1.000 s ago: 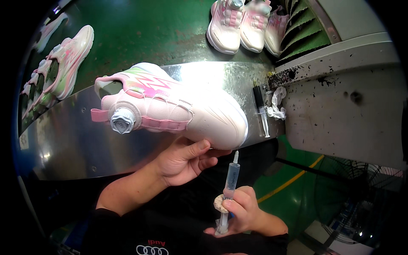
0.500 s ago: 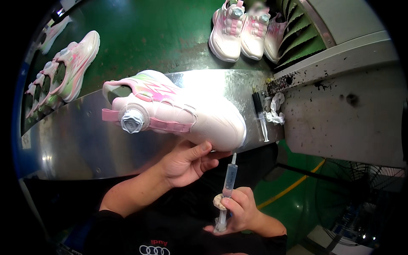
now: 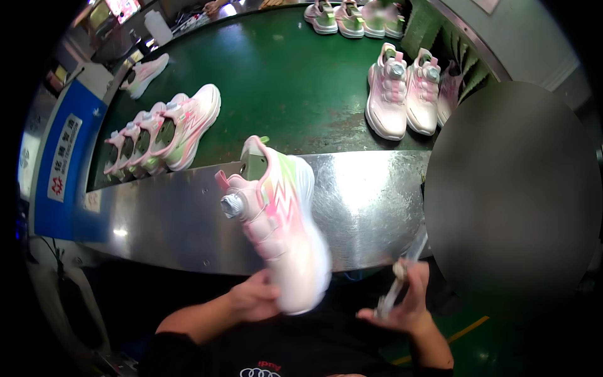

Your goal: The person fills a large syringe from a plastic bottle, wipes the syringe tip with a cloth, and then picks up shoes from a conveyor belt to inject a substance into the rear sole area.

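A pink and white sneaker (image 3: 284,239) with green accents and a dial on its tongue hangs over the metal edge. My left hand (image 3: 254,295) grips it near the toe, which points down toward me; the fingers behind it are hidden. To the right, clear of the shoe, my right hand (image 3: 411,301) holds a clear syringe (image 3: 417,245), tip up and to the right. A whitish ring sits round the syringe at the fingers. The thumb reaches to the plunger end, and motion smears the hand a little.
On the green belt (image 3: 270,81) several like sneakers (image 3: 188,125) stand in a row at left, with more sneakers (image 3: 394,94) at right and far back. A metal ledge (image 3: 163,207) borders the belt. A grey blur covers the right side.
The shoe has swung from lying sideways to toe down, nearer me. My right hand with the syringe has moved right, away from the toe. The view has tilted up, showing more belt.
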### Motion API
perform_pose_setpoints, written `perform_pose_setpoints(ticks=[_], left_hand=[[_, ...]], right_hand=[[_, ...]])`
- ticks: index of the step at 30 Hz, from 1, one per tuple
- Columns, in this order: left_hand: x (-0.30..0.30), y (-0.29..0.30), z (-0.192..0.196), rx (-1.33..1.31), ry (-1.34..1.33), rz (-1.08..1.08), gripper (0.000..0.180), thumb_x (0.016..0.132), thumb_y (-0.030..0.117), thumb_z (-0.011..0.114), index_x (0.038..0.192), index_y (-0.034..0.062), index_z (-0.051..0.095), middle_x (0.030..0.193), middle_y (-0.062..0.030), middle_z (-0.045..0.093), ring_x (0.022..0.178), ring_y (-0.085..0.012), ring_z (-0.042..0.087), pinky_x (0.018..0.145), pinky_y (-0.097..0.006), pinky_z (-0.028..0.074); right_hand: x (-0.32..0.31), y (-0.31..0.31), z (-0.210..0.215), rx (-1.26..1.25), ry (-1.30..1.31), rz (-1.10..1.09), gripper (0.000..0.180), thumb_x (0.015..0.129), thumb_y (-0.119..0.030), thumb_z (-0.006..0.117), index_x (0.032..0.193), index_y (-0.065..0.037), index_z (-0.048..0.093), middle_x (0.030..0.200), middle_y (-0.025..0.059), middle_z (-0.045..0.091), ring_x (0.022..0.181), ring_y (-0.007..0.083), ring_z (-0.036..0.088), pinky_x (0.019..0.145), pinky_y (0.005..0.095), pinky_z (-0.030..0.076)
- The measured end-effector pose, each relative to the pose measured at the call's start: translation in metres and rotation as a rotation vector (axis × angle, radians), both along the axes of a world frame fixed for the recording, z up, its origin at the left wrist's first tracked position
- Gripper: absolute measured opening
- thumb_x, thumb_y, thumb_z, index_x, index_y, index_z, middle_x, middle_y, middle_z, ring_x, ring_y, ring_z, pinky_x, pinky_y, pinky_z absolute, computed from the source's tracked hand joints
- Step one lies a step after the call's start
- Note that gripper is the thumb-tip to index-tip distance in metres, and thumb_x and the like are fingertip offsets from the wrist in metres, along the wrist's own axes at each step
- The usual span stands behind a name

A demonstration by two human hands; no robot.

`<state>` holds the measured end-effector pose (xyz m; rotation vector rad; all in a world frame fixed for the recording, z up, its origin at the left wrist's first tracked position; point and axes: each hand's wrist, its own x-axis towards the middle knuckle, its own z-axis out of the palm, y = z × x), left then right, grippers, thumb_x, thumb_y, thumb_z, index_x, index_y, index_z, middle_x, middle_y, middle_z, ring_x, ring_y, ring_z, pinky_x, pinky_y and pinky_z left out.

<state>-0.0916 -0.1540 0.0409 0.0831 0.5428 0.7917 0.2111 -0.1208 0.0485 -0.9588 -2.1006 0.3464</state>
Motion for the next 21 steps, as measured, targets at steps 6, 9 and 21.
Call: perform_pose_setpoints(ticks=[6,9,21], left_hand=[[-0.039,0.013,0.024,0.214,0.403,0.131,0.082,0.06,0.009,0.07,0.132,-0.0073,0.033,0.124,-0.019,0.052,0.111,-0.028,0.056,0.098,-0.038,0.044],[-0.026,0.07,0.017,0.337,0.427,0.16,0.075,0.065,0.004,0.068,0.131,-0.0049,0.035,0.123,-0.0159,0.053,0.111,-0.0258,0.055,0.098,-0.037,0.043],[-0.06,0.162,-0.013,0.405,0.709,0.297,0.024,0.087,0.006,0.056,0.107,-0.0012,0.045,0.094,-0.0132,0.056,0.081,-0.0236,0.063,0.069,-0.032,0.056]], right_hand=[[-0.016,0.062,-0.039,0.005,-0.011,-0.041,0.096,0.061,-0.044,0.082,0.13,-0.001,0.031,0.113,0.0195,0.042,0.096,0.0318,0.046,0.081,0.0419,0.041],[-0.019,0.068,-0.036,0.019,-0.033,-0.059,0.096,0.061,-0.043,0.082,0.13,-0.001,0.03,0.111,0.0196,0.043,0.095,0.0323,0.046,0.082,0.0421,0.04],[-0.022,0.065,-0.039,-0.022,-0.039,-0.062,0.099,0.061,-0.053,0.079,0.129,0.002,0.032,0.109,0.0207,0.047,0.091,0.0347,0.048,0.079,0.0438,0.041]])
